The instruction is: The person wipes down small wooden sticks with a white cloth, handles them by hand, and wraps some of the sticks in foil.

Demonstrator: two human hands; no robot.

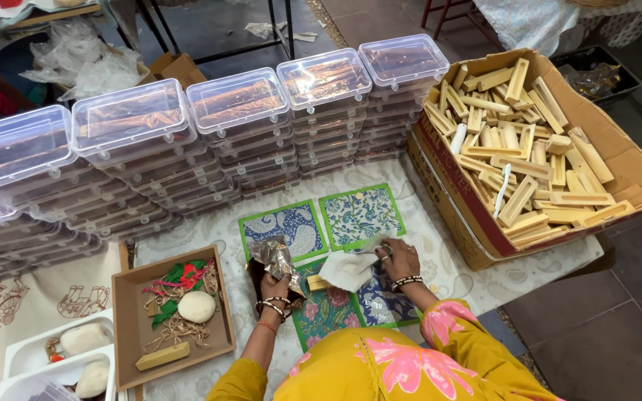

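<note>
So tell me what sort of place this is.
Probably a small craft-kit packing workshop: stacked clear plastic lidded boxes, a big cardboard carton of pale wooden blocks, and patterned green-bordered fabric squares laid out on the table.

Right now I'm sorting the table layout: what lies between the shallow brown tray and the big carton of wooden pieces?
In the head view, patterned cards lie there, with the left hand holding crinkled foil and the right hand on white cloth.

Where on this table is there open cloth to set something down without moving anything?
Bare tablecloth shows between the patterned cards and the cardboard box of wooden blocks, and a smaller strip lies between the cards and the brown tray. It is crowded along the stacked clear plastic boxes and around the left hand and right hand, which work over the cards.
</note>
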